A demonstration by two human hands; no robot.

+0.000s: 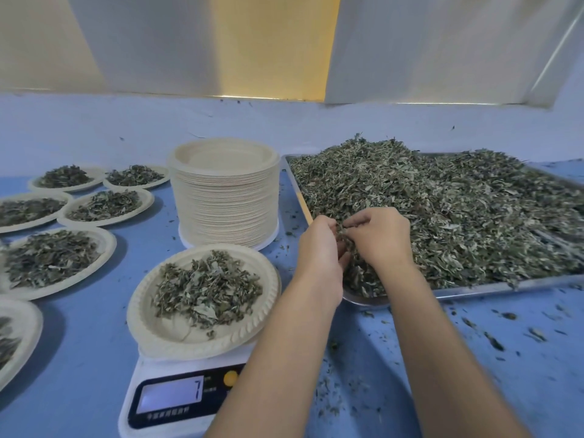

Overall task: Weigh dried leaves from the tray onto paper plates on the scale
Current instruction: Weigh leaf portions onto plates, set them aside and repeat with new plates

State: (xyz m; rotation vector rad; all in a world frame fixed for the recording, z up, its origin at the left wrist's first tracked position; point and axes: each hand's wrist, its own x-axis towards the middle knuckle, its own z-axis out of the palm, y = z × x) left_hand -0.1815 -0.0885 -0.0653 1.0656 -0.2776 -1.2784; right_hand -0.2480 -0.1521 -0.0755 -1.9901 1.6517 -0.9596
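Observation:
A metal tray (493,287) at the right is heaped with dried leaves (458,210). Both hands are in the tray's near-left corner. My left hand (319,248) and my right hand (376,238) curl their fingers round a clump of leaves between them. A paper plate (249,324) with a small pile of leaves rests on the white scale (151,374), left of my forearms. The scale's display (172,396) reads 7.
A tall stack of empty paper plates (226,197) stands behind the scale, close to the tray's left edge. Several filled plates (104,248) cover the blue table at the left. Loose leaf crumbs (493,339) lie scattered at the front right.

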